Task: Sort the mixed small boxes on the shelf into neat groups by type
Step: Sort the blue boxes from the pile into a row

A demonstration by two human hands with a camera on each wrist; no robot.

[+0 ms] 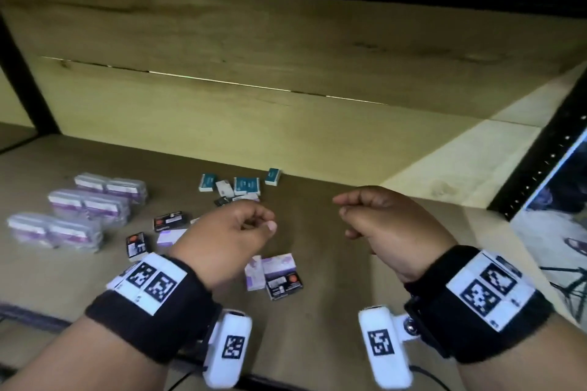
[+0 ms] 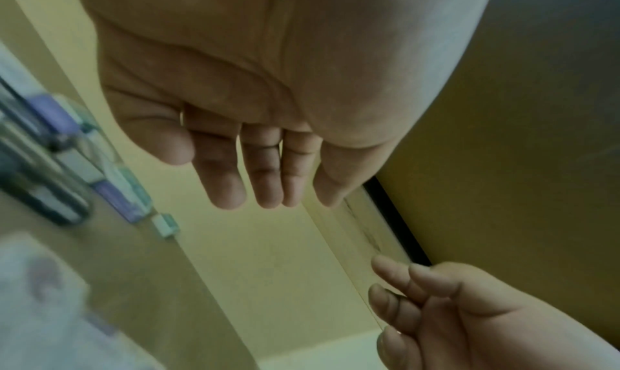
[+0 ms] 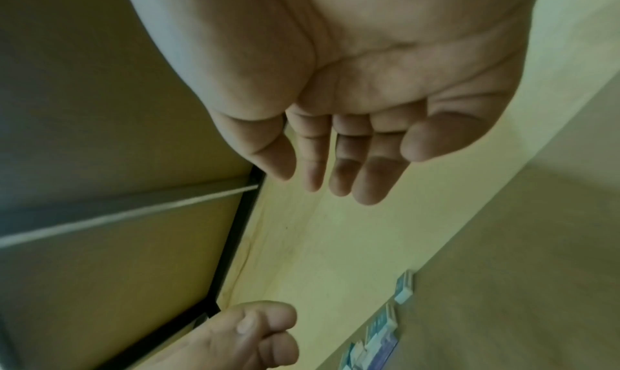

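Nearest the head camera, the left hand (image 1: 228,232) and right hand (image 1: 390,225) hover above the brown shelf (image 1: 333,311), fingers loosely curled, both empty. On the shelf, wrapped purple-and-white packs (image 1: 85,209) lie in three rows at far left. Teal boxes (image 1: 244,184) sit scattered by the pale wooden back panel (image 1: 286,124); black boxes (image 1: 170,220) and loose purple boxes (image 1: 278,265) lie mixed around the left hand. A black perforated upright (image 1: 540,168) frames the right side
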